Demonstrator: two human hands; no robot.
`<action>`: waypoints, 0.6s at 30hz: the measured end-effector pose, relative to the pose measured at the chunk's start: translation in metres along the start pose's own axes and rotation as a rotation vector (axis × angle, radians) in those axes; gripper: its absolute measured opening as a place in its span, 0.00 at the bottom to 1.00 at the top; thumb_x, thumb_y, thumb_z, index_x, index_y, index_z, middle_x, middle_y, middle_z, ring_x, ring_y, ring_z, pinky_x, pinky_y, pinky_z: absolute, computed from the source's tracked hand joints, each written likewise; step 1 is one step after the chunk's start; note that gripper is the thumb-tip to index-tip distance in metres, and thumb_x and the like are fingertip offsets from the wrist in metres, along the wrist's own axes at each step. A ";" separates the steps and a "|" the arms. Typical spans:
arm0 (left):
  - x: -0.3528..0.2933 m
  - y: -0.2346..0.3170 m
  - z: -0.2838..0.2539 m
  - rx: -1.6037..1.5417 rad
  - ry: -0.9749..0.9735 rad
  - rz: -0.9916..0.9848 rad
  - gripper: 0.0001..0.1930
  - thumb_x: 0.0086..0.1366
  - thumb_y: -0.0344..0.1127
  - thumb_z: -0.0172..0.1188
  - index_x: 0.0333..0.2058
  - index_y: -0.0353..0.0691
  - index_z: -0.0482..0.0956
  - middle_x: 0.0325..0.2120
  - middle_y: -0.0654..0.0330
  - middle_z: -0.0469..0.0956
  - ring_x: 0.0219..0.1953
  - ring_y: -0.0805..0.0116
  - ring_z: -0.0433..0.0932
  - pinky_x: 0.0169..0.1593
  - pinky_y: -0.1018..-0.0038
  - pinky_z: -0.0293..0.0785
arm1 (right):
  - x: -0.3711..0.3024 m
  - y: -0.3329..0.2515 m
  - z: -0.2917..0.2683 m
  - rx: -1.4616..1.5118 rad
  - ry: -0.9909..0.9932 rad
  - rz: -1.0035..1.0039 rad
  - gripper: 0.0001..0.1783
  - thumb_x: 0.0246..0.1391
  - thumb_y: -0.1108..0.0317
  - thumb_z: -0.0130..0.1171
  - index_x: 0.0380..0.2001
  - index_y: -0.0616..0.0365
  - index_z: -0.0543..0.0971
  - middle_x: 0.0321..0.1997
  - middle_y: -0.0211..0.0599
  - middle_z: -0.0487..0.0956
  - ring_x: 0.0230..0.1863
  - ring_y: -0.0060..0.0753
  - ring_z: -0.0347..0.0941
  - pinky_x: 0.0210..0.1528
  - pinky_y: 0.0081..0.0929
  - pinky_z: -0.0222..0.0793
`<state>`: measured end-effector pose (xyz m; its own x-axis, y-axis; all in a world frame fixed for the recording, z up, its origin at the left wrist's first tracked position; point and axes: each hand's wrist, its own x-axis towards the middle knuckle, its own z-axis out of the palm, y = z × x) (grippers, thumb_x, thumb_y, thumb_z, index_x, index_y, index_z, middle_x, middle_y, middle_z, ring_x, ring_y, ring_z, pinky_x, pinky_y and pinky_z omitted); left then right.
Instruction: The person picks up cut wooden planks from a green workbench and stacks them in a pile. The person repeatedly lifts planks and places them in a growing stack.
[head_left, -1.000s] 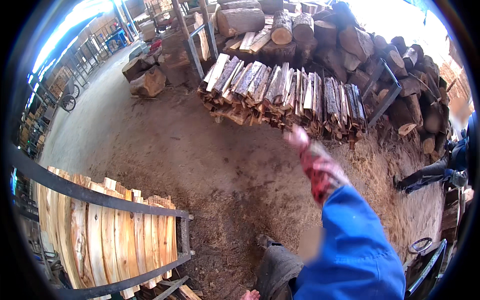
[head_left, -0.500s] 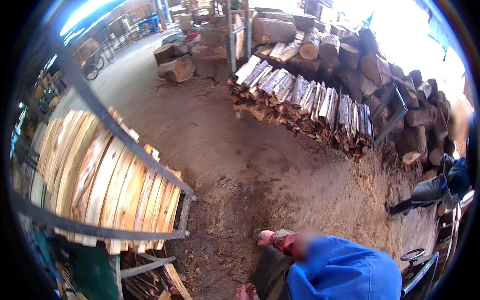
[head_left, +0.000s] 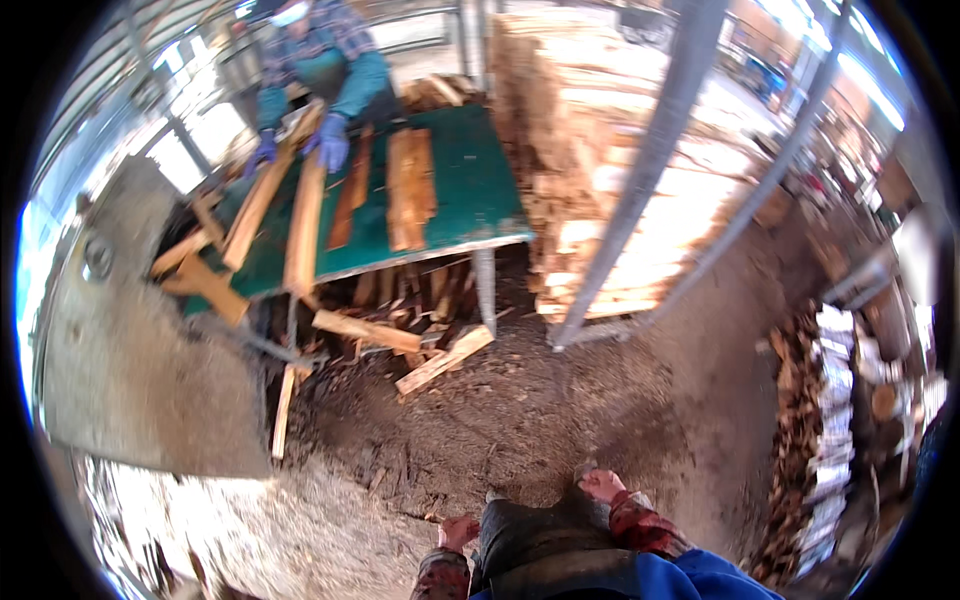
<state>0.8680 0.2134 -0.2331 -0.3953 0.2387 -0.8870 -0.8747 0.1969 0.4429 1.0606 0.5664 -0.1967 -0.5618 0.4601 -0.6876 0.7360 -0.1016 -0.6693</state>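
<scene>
My left hand (head_left: 459, 533) hangs low beside my dark apron (head_left: 545, 535), its fingers curled in and no object showing in it. On the apron's other side, my right hand (head_left: 602, 486) is also loosely closed, with nothing visible in its grip. Both wear patterned red sleeves and stay apart from any wood. Ahead to the left stands a green-topped table (head_left: 465, 185) with planks on it. Across it, a co-worker in purple gloves (head_left: 330, 142) has hands on a long plank (head_left: 305, 225).
Behind a slanted metal post (head_left: 650, 170) rises a tall stack of sawn boards (head_left: 560, 180). Loose offcuts (head_left: 445, 360) lie beneath the table. A grey metal surface (head_left: 155, 350) fills the left. Split wood (head_left: 830, 430) is piled at the right.
My view has swung left, from the log pile to the green table and co-worker. The split wood now lies at the far right. Both my hands show more fully.
</scene>
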 end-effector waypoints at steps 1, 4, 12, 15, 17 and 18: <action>0.005 -0.007 -0.015 -0.038 0.009 -0.021 0.13 0.62 0.39 0.62 0.34 0.31 0.78 0.28 0.52 0.81 0.27 0.59 0.82 0.30 0.66 0.81 | 0.001 -0.017 0.011 0.026 -0.046 -0.020 0.19 0.49 0.59 0.67 0.39 0.62 0.80 0.25 0.30 0.80 0.23 0.20 0.75 0.27 0.23 0.72; -0.015 0.012 0.000 -0.077 0.081 0.054 0.14 0.61 0.40 0.62 0.34 0.31 0.77 0.30 0.51 0.81 0.29 0.60 0.83 0.31 0.67 0.81 | 0.011 -0.054 0.016 -0.103 -0.067 -0.048 0.17 0.50 0.61 0.66 0.38 0.63 0.80 0.24 0.28 0.80 0.24 0.18 0.75 0.27 0.22 0.72; -0.034 0.031 0.008 -0.303 0.073 0.139 0.18 0.62 0.42 0.62 0.38 0.28 0.77 0.31 0.50 0.81 0.30 0.59 0.83 0.33 0.69 0.81 | 0.099 -0.133 0.040 -0.033 -0.291 -0.108 0.15 0.52 0.59 0.64 0.21 0.56 0.75 0.17 0.23 0.74 0.21 0.15 0.72 0.22 0.20 0.66; -0.031 0.022 -0.003 -0.487 0.182 0.154 0.16 0.62 0.40 0.61 0.33 0.28 0.77 0.27 0.51 0.81 0.27 0.61 0.82 0.30 0.69 0.80 | 0.144 -0.176 0.061 -0.151 -0.311 -0.252 0.17 0.53 0.53 0.63 0.22 0.55 0.75 0.16 0.26 0.74 0.19 0.17 0.71 0.22 0.25 0.66; -0.029 0.013 -0.016 -0.516 0.216 0.121 0.15 0.62 0.38 0.59 0.30 0.28 0.77 0.24 0.52 0.80 0.25 0.62 0.81 0.28 0.71 0.78 | 0.173 -0.218 0.065 -0.403 -0.330 -0.404 0.18 0.54 0.51 0.60 0.25 0.56 0.75 0.20 0.33 0.76 0.23 0.27 0.73 0.28 0.31 0.67; -0.026 0.003 -0.021 -0.457 0.253 0.123 0.14 0.61 0.37 0.59 0.29 0.27 0.77 0.23 0.52 0.80 0.24 0.62 0.81 0.26 0.72 0.77 | 0.182 -0.238 0.070 -0.441 -0.309 -0.459 0.18 0.55 0.51 0.59 0.26 0.56 0.75 0.22 0.35 0.76 0.25 0.30 0.74 0.30 0.32 0.68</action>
<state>0.8702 0.1879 -0.2116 -0.5084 -0.0136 -0.8610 -0.8284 -0.2652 0.4934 0.7564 0.6128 -0.1824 -0.8856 0.0927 -0.4551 0.4464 0.4400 -0.7792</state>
